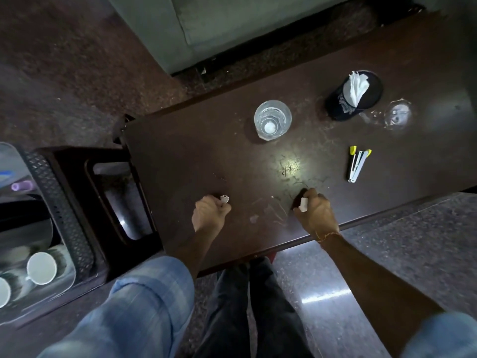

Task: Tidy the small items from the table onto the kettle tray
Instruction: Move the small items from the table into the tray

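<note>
My left hand (209, 212) is closed over the near part of the dark brown table (193, 151), pinching a small pale object (224, 198) that sticks out past the fingers. To its right, my right hand (316, 213) grips a small white cylindrical piece (303, 204) near the table's front edge. Further back on the table lie a white stapler with yellow tips (357, 164), a clear drinking glass (272, 119) and a black mesh holder with white tissue (353, 96). At the far left stands the tray (62, 202) with a dark perforated rim, holding white cups (41, 267).
A dark stool or low stand (103, 192) sits between the tray and the table. An upturned clear glass (397, 113) stands right of the mesh holder. A grey sofa (206, 27) lies beyond the table. My legs are below the table's front edge.
</note>
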A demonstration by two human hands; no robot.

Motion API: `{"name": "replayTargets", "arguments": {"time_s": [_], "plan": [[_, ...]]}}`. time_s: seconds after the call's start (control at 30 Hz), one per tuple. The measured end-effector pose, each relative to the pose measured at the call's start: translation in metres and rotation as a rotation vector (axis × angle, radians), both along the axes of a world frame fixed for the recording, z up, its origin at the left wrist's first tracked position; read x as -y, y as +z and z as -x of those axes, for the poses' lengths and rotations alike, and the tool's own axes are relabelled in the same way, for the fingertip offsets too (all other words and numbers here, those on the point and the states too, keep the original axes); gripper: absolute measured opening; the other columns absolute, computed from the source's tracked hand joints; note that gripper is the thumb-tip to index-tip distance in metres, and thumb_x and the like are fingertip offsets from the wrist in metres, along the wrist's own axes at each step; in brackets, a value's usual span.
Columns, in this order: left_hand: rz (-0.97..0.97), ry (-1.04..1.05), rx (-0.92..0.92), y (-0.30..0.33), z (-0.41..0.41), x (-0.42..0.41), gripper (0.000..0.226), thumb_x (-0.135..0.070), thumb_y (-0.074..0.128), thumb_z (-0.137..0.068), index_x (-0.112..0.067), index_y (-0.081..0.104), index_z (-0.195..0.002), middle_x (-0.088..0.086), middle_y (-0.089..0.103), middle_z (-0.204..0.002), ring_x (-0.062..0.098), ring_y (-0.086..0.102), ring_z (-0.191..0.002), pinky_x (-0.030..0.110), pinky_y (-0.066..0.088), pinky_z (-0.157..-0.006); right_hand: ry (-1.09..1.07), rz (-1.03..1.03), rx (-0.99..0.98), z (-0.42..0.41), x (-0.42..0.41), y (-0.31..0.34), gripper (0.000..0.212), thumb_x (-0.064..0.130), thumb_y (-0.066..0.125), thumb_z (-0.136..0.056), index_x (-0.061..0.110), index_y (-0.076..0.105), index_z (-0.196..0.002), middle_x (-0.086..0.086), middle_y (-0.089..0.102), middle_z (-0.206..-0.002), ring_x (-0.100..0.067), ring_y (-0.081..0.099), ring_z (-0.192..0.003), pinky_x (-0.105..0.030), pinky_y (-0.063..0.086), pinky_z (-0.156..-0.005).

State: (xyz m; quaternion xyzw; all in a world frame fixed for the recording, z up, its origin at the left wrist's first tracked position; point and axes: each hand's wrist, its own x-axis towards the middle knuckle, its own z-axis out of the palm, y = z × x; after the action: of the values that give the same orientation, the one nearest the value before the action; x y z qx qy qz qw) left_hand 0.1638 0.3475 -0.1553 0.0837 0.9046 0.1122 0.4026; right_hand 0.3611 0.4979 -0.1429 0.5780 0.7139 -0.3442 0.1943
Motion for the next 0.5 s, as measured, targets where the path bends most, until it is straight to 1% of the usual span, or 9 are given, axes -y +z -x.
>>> {"name": "replayTargets", "arguments": {"time_s": [0.03,0.13,0.2,0.3,0.37,0.43,0.5], "plan": [[-0.003,-0.007,-0.003,-0.002,-0.002,0.000,0.014,-0.030,0.066,-0.073,-0.017,0.072,-0.072,0.001,0.064,-0.067,0.032,0.068,-0.080,0.030,0.047,-0.068,-0.015,-0.003,-0.012,0.000,0.001,-0.001,0.046,0.017,0.071,-0.081,-0.001,0.050,-0.118,-0.026,0.059,-0.112,-0.042,0.059,-0.104,-0.041,0.049,-0.085],[-0.032,-0.025,-0.026,-0.008,-0.005,0.005,0.017,-0.032,0.065,-0.076,-0.018,0.070,-0.085,0.004,0.069,-0.082,0.033,0.067,-0.086,0.032,0.047,-0.072,-0.047,-0.012,-0.037,-0.004,0.006,-0.006,0.047,0.018,0.075,-0.078,0.000,0.052,-0.115,-0.025,0.062,-0.108,-0.041,0.060,-0.101,-0.039,0.050,-0.083],[-0.069,-0.056,-0.048,-0.010,-0.005,0.009,0.018,-0.030,0.065,-0.079,-0.014,0.068,-0.087,0.005,0.068,-0.084,0.034,0.066,-0.087,0.032,0.045,-0.072,-0.075,-0.024,-0.065,-0.006,0.010,-0.009,0.044,0.019,0.075,-0.077,0.001,0.054,-0.111,-0.023,0.064,-0.105,-0.040,0.062,-0.096,-0.040,0.051,-0.081],[-0.117,-0.189,-0.077,-0.010,-0.006,0.012,0.018,-0.024,0.064,-0.083,-0.006,0.063,-0.087,0.012,0.066,-0.089,0.034,0.063,-0.087,0.037,0.047,-0.070,-0.101,-0.039,-0.114,-0.009,0.016,-0.009,0.040,0.018,0.074,-0.077,0.003,0.056,-0.109,-0.021,0.065,-0.102,-0.037,0.064,-0.092,-0.041,0.055,-0.080],[-0.171,-0.260,-0.090,-0.008,-0.007,0.014,0.016,-0.018,0.062,-0.084,-0.001,0.059,-0.083,0.016,0.063,-0.087,0.035,0.061,-0.083,0.040,0.047,-0.068,-0.103,-0.047,-0.151,-0.010,0.019,-0.007,0.038,0.018,0.074,-0.077,0.005,0.057,-0.108,-0.019,0.066,-0.100,-0.035,0.065,-0.089,-0.043,0.056,-0.079],[-0.238,-0.273,-0.072,-0.004,-0.008,0.017,0.013,-0.010,0.061,-0.083,0.001,0.056,-0.079,0.020,0.062,-0.080,0.038,0.060,-0.076,0.042,0.048,-0.066,-0.105,-0.058,-0.189,-0.011,0.019,-0.004,0.036,0.018,0.074,-0.076,0.007,0.058,-0.106,-0.017,0.066,-0.097,-0.033,0.065,-0.085,-0.043,0.057,-0.077],[-0.286,-0.255,-0.029,0.004,-0.009,0.022,0.013,-0.009,0.063,-0.081,-0.002,0.053,-0.075,0.016,0.062,-0.069,0.035,0.061,-0.068,0.039,0.048,-0.062,-0.097,-0.052,-0.211,-0.013,0.019,0.001,0.035,0.019,0.075,-0.076,0.011,0.058,-0.106,-0.013,0.066,-0.095,-0.029,0.065,-0.081,-0.040,0.058,-0.072]]}}
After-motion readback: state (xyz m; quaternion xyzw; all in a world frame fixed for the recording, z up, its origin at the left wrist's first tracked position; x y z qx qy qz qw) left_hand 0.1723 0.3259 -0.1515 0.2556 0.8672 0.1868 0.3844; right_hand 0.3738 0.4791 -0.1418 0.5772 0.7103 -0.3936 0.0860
